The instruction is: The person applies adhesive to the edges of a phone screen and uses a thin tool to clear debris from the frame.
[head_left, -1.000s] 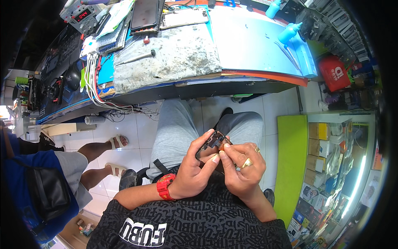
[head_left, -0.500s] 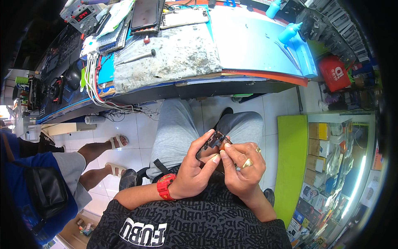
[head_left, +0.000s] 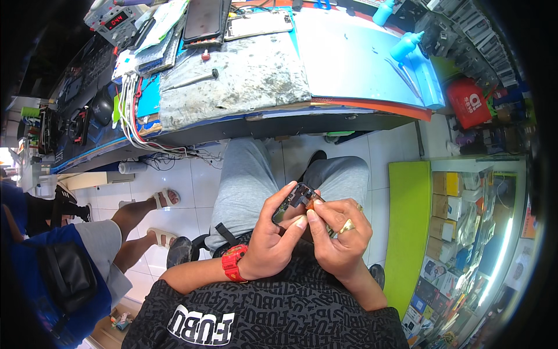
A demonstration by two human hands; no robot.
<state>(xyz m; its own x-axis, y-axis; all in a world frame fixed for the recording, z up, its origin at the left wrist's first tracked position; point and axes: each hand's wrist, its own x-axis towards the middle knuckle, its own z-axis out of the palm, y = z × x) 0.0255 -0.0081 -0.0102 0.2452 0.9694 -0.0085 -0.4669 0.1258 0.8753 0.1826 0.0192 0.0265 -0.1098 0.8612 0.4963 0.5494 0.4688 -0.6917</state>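
Above my lap I hold an opened phone [head_left: 295, 203], its inner parts showing and its top end tilted away from me. My left hand [head_left: 272, 238] is closed round its left side, the thumb lying across the lower part. At the right edge, the thumb and forefinger of my right hand [head_left: 344, 237] pinch together. Right at those fingertips shows a small orange-brown piece [head_left: 311, 205], perhaps a flex cable. My fingers hide the phone's lower right part, and I cannot tell whether that piece is gripped too.
Ahead stands a workbench with a stained grey mat [head_left: 244, 75], a thin tool [head_left: 192, 78], phones [head_left: 203, 20] and blue bottles [head_left: 406, 46]. White cables [head_left: 131, 116] hang over its edge. A glass display case [head_left: 465, 232] is at my right. Another person [head_left: 75, 273] stands at my left.
The phone has turned slightly in my hands, showing more of its inside on the left. My right fingers have shifted a little at its edge. The person at left has moved slightly.
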